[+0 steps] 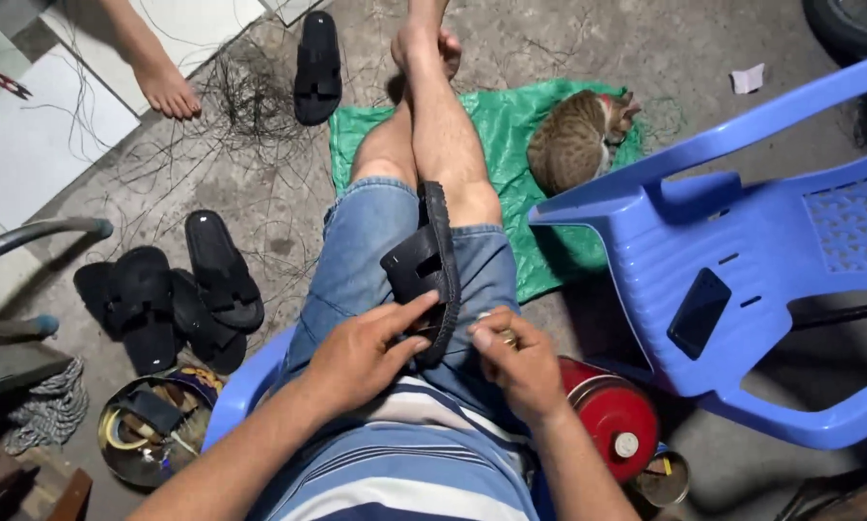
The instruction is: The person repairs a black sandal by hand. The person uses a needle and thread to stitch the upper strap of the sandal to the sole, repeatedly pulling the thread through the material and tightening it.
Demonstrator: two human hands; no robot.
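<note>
- We grip the black sandal [431, 265] on our lap with the left hand [361, 352].
- Our right hand [517, 365] pinches a small brass-coloured piece [507, 337] beside it.

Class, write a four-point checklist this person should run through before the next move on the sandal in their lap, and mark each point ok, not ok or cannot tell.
1. Sandal rests on the lap, on its edge: ok.
2. Left hand steadies the sandal at its strap: ok.
3. Right hand pinches a small object; what it is: cannot tell.
4. Cat lies apart on the green sheet, away from the hands: ok.
</note>
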